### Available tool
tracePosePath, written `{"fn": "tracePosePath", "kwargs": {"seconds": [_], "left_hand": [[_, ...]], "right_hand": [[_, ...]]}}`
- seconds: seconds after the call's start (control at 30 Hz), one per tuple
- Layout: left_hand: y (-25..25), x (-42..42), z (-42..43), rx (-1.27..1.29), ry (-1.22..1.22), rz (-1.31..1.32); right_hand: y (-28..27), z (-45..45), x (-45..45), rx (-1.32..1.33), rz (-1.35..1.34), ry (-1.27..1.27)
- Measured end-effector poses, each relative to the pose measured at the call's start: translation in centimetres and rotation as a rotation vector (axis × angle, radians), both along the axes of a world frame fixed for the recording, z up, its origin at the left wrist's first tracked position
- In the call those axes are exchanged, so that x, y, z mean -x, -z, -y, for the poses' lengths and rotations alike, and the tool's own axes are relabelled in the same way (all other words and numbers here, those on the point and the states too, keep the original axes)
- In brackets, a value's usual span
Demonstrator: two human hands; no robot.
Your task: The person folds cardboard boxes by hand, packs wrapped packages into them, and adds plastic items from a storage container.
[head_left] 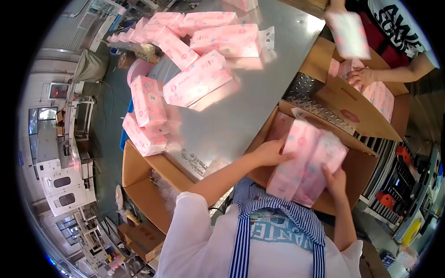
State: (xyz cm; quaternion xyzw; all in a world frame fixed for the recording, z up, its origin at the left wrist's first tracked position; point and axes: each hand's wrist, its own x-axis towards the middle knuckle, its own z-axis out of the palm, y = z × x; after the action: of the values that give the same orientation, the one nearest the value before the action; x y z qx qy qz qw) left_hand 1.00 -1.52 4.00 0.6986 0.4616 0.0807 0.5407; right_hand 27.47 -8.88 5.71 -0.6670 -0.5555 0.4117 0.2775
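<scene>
Packs (292, 162): paired abreast, at the mouth of the near right carton (359, 167); long axis near–far, far end slanting right | left hand (272, 153) on left flank, right hand (335, 181) on right; both part-curled, clasping the pair, equally near | table (278, 65) beyond, far left.

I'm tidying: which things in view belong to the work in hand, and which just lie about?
In the work:
Two pink packs, in left hand and right hand
Open carton beneath
Other packs on metal table
Second carton and contents

Seemingly lying about:
Greyish sack or cover
Brown box, lower left
Red objects, right
</scene>
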Motion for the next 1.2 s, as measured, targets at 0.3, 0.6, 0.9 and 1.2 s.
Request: {"fn": "tracePosePath", "kwargs": {"seconds": [0.3,0.6,0.9,1.2], "left_hand": [[5.2,4.7,-1.9,-0.882,0.116,-0.286],[-3.0,18.4,-21.1,-0.468,-1.132,-0.998],[-3.6,31.2,-9.5,-0.450,-0.515,-0.838],[-3.3,29.0,6.0,-0.540,-0.791,-0.606]], "right_hand": [[17.0,-2.7,6.0,0.092,0.168,0.059],[8.5,-4.5,11.2,-0.262,0.293,-0.086],[8.2,-11.1,25.9,0.049,-0.325,-0.552],[-0.3,-30.2,34.0,-0.730,0.545,-0.955]]}}
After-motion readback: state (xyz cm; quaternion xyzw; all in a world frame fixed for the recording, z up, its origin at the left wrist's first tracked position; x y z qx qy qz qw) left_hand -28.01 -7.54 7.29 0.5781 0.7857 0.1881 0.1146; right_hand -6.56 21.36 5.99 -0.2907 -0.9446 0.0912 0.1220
